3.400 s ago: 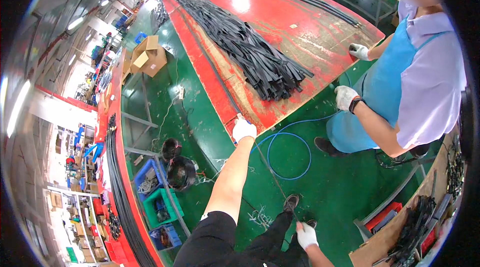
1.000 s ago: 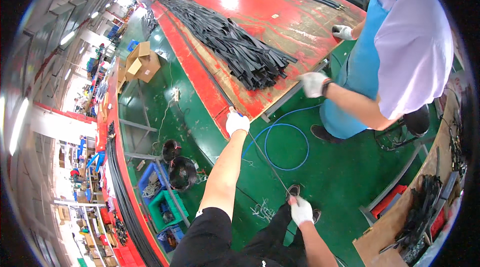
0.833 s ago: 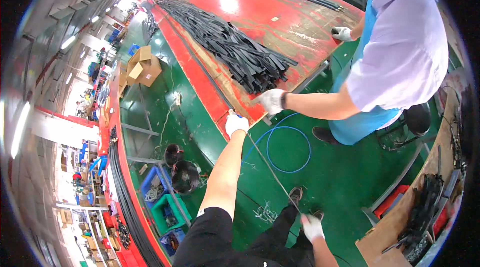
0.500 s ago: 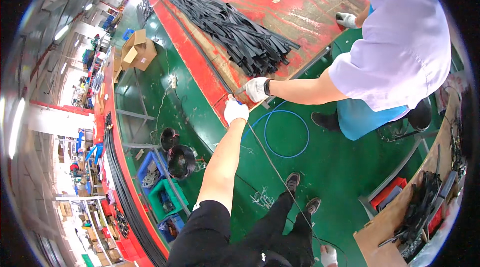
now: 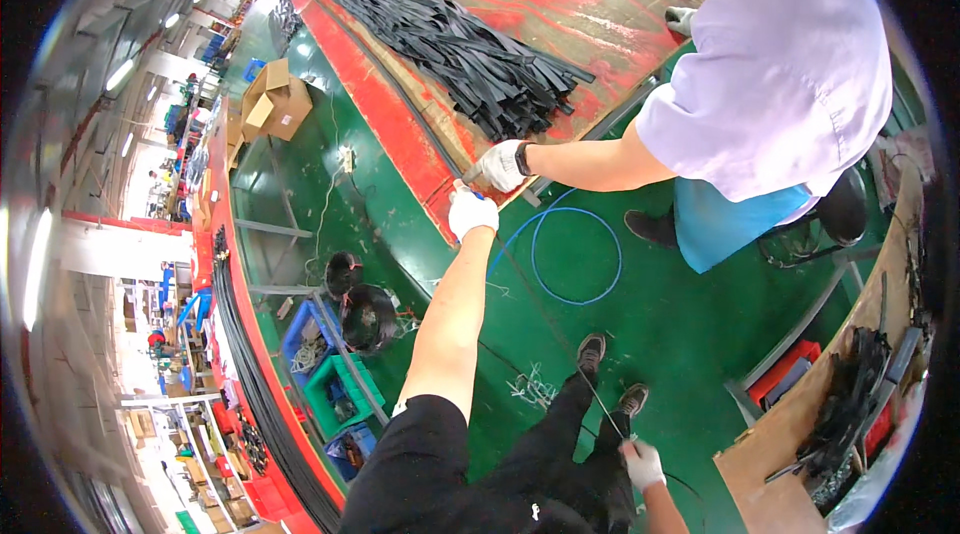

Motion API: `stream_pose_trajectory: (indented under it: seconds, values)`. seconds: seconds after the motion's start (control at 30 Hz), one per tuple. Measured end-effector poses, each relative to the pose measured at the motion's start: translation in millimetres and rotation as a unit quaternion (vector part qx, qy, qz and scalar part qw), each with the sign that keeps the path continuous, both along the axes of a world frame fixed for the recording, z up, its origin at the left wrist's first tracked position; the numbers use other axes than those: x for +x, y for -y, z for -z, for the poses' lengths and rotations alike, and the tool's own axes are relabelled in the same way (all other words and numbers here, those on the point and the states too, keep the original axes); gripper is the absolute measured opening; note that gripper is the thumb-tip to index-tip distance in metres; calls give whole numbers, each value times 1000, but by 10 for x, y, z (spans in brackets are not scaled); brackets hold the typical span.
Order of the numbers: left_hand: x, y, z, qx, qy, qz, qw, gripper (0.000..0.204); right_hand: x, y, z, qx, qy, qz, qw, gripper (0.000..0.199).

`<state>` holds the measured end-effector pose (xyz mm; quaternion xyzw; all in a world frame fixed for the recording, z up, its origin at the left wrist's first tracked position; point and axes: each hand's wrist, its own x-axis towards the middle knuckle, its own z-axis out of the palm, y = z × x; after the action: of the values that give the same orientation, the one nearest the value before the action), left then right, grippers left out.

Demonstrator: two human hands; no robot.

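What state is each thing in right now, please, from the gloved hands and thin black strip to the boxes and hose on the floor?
Left hand, white-gloved: closed on the thin black strip at the red table's edge.
Right hand, white-gloved: closed on the strip's lower end.
Thin black strip: stretched straight between both hands.
Co-worker's gloved hand: resting on the table edge.
Pile of black strips: lying heaped on the table.
Cardboard boxes: flaps open.
Blue hose: coiled on the green floor.

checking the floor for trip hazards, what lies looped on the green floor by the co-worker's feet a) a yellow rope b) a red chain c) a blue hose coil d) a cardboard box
c: a blue hose coil lies in a loop on the green floor, next to the co-worker's dark shoe.
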<state>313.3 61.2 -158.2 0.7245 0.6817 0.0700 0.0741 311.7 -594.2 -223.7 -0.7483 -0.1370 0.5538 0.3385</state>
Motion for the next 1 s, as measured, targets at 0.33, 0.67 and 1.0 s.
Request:
stream_pose_trajectory:
  seconds: [0.33,0.67,1.0]
  values:
    - [-36,-24,118,35,-10,1,999,62,31,1356,-57,-75,20,15,997,43]
    - [-55,-9,142,67,-46,49,995,56,-164,1315,-73,-91,46,-1,995,41]
    - [-79,70,138,47,-74,54,995,72,-11,1101,-186,-76,55,8,996,50]
